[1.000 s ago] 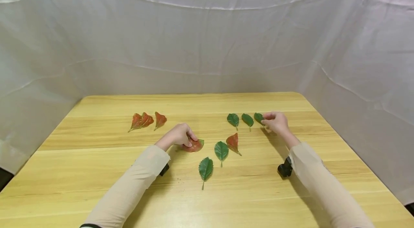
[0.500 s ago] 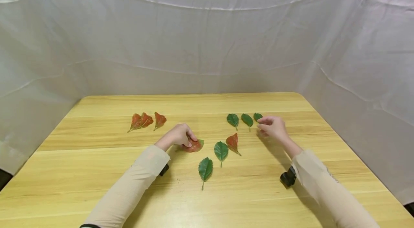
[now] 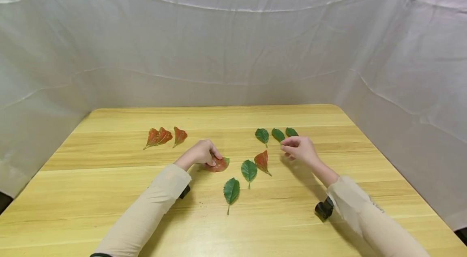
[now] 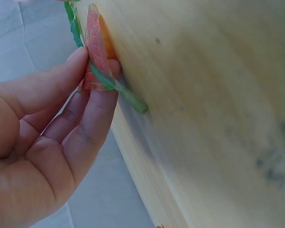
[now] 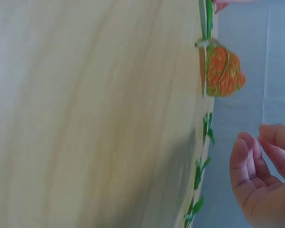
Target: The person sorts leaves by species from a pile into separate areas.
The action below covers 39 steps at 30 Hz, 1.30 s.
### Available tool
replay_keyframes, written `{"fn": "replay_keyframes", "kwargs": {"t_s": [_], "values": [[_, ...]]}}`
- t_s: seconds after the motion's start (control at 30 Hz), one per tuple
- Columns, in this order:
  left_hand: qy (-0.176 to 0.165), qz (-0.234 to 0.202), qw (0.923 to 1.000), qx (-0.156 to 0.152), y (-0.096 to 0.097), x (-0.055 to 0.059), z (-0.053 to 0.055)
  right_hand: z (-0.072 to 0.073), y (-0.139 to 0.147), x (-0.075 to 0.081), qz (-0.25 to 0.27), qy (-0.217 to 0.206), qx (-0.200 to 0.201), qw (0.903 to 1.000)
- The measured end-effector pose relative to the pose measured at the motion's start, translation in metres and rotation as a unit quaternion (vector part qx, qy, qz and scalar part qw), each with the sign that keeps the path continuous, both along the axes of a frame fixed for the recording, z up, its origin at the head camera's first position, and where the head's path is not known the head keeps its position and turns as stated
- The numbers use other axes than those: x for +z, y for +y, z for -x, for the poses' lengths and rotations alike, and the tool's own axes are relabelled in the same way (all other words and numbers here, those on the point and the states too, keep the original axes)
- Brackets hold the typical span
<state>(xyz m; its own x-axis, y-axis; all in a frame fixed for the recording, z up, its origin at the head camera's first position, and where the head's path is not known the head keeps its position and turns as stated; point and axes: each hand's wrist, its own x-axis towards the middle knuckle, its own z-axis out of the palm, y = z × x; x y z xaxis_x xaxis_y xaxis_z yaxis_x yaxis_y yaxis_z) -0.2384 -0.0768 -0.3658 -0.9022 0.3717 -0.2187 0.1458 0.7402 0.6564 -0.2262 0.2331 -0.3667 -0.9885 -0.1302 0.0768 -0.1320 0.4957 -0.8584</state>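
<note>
In the head view my left hand (image 3: 200, 152) pinches a red leaf (image 3: 221, 165) with a green tip, low over the table; the left wrist view shows this leaf (image 4: 98, 47) between thumb and fingers, its stem sticking out. My right hand (image 3: 302, 150) holds nothing and hovers with loosely bent fingers, thumb apart from the fingertips in the right wrist view. Close behind it lie three green leaves: one (image 3: 262, 135) on the left, a middle one (image 3: 278, 134) partly covered by the fingers, and one (image 3: 291, 131) on the right.
Between the hands lie another red leaf (image 3: 262, 161), a green leaf (image 3: 249, 170) and, nearer, a second green leaf (image 3: 231, 190). Far left on the wooden table (image 3: 109, 192) are three red leaves (image 3: 180, 135), two overlapping. Pale cloth (image 3: 226, 46) hangs around the table.
My right hand has let go of the rightmost green leaf, leaving it in the row, and has moved left and toward me. The left hand has stayed in place with its red leaf.
</note>
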Motion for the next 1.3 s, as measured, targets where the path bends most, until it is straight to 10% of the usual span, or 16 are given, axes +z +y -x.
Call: {"fn": "replay_keyframes", "kwargs": {"t_s": [1.3], "values": [[-0.002,-0.008,1.0000,0.000,-0.002,-0.001,-0.001,-0.033,-0.057,-0.012,0.003,-0.060,0.144,0.9878]]}}
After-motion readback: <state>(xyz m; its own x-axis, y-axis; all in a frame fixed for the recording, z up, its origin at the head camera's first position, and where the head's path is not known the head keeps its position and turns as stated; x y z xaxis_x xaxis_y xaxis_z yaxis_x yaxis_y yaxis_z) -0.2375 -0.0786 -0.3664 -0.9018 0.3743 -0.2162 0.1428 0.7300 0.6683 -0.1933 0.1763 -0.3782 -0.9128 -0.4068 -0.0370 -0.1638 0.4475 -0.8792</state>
